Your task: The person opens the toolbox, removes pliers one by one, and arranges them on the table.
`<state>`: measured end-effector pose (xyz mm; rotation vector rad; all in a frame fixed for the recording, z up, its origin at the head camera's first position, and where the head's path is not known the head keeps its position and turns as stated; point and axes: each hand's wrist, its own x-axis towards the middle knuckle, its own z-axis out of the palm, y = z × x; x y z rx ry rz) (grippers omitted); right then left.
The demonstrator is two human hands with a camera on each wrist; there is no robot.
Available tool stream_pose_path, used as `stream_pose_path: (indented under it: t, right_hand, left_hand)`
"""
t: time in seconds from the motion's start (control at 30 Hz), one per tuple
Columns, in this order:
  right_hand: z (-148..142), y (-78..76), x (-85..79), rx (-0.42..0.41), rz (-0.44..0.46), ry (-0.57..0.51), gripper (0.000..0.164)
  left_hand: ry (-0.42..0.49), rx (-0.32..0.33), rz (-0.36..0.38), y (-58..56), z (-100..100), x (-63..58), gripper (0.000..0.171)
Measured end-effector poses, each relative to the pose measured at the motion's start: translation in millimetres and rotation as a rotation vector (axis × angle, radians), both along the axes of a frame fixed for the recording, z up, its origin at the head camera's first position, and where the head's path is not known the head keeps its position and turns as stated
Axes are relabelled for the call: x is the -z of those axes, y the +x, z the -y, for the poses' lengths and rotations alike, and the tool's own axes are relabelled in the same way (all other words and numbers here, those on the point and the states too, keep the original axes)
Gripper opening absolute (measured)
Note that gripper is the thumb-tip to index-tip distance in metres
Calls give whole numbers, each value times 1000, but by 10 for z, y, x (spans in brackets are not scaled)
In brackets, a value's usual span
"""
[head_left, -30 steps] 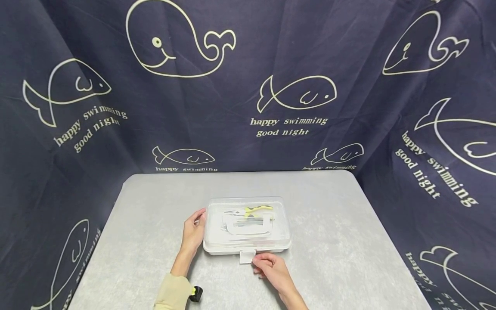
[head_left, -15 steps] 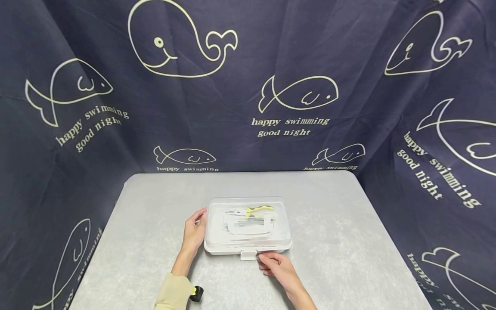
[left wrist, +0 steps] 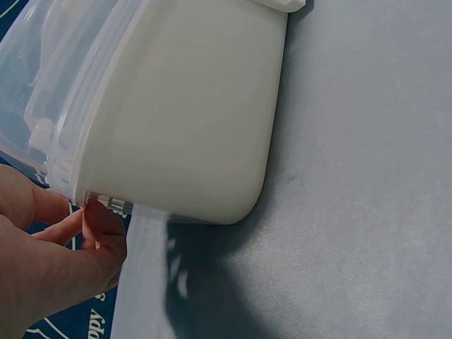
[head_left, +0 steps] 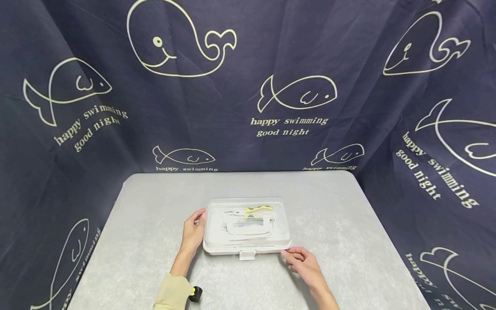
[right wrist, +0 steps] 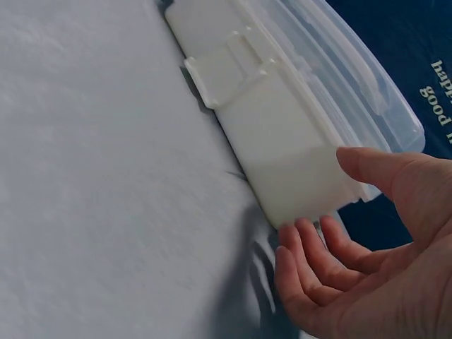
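A white plastic storage box [head_left: 217, 251] with a clear lid [head_left: 217, 206] and a carry handle [head_left: 248, 231] sits on the table, lid down. Through the lid show pliers [head_left: 258, 209] with yellow and black handles and some thin items I cannot make out. At the middle of the front wall is a white latch [right wrist: 229, 67]. My left hand [head_left: 193, 230] holds the box's left side, fingers and thumb at the rim in the left wrist view. My right hand [head_left: 306, 265] is at the front right corner, thumb at the rim, fingers loosely bent by the wall [right wrist: 304, 183].
The box stands mid-table on a grey tabletop [head_left: 155, 202]. A dark blue curtain [head_left: 240, 99] with whale and fish prints hangs behind and at both sides. A small black device [head_left: 196, 293] sits by the left sleeve [head_left: 173, 292].
My right hand has left the latch and moved right along the front to the right corner. The latch, which stuck outward, now hangs lower. My left hand has stayed at the box's left side.
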<state>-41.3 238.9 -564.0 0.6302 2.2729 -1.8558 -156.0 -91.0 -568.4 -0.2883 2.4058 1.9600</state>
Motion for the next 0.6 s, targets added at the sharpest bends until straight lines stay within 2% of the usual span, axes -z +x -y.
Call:
stream_pose_path:
  t: [0.13, 0.23, 0.43, 0.6]
  right_hand:
    - [-46, -18, -39, 5, -32, -17, 62]
    - [-50, -36, -53, 8, -84, -13, 70]
    - [-36, -80, 1, 47, -213, 56, 60]
    - [-25, -103, 8, 65, -265, 109, 55]
  left_hand:
    - [0, 0, -2, 0, 0, 2, 38]
    - [0, -9, -4, -6, -11, 11, 37]
    - [31, -12, 5, -10, -21, 21, 36]
    - [59, -3, 36, -13, 0, -11, 37]
